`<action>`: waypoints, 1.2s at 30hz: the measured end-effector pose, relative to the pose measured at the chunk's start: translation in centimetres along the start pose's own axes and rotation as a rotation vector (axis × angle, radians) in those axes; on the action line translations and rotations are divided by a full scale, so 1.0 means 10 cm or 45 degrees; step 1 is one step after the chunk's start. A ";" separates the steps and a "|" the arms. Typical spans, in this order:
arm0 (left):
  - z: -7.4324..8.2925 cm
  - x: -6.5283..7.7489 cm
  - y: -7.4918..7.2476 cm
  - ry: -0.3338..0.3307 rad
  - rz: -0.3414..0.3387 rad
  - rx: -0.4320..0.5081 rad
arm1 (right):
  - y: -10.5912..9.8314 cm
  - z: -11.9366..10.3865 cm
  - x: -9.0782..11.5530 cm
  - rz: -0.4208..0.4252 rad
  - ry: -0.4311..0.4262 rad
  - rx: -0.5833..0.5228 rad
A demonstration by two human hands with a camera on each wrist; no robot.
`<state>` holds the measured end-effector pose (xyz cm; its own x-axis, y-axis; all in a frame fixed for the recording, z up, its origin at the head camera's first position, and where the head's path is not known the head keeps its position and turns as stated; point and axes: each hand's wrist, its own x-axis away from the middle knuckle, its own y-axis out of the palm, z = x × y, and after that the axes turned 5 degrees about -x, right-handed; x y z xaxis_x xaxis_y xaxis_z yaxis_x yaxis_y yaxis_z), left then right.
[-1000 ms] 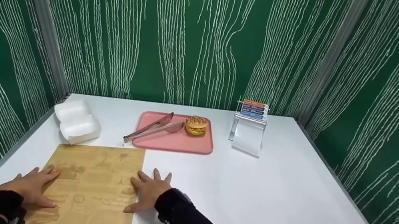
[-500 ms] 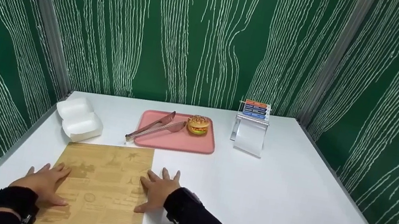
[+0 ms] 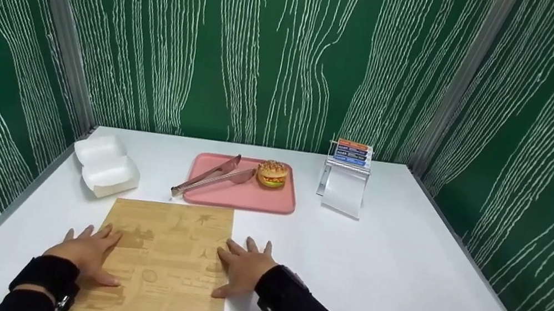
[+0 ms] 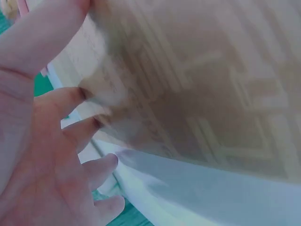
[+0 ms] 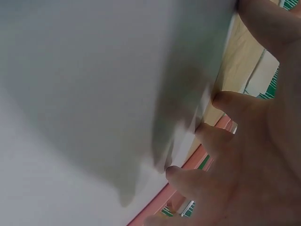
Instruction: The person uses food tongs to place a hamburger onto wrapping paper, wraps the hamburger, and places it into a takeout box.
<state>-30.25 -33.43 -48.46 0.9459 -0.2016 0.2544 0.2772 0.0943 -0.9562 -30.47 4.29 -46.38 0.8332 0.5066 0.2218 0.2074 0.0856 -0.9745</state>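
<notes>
We find the left hand point(image 3: 82, 257) and right hand point(image 3: 244, 267), fingers spread flat and released, pressing the brown paper sheet point(image 3: 163, 266) on the near-left bench point(image 3: 377, 262).

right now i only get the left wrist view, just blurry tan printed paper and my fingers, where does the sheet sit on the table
Observer: The tan printed paper sheet lies flat on the white table, just in front of the pink plastic tray.
Operator: whats on that tray
Observer: A small burger and metal tongs whose handle end sticks out over the tray's front left edge.
Operator: and my right hand
Observer: The right hand rests flat on the sheet's right edge, the left hand on its left edge.
</notes>
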 end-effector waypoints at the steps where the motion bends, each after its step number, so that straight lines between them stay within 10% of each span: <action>1: 0.06 0.01 -0.03 0.006 -0.005 -0.003 | 0.00 0.03 0.01 -0.005 0.004 0.001; 7: 0.32 0.05 -0.14 0.018 -0.004 0.005 | -0.01 0.20 0.08 -0.018 0.016 -0.057; 17: 0.18 -0.39 0.29 0.041 0.077 -0.029 | 0.04 0.43 0.19 -0.044 0.026 -0.142; 36: 0.99 -0.20 0.01 0.102 0.093 -0.082 | 0.08 0.90 0.44 -0.013 0.038 -0.315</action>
<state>-30.39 -23.35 -47.67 0.9459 -0.2741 0.1738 0.1943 0.0491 -0.9797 -31.28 14.27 -46.47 0.8444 0.4810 0.2359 0.3319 -0.1240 -0.9351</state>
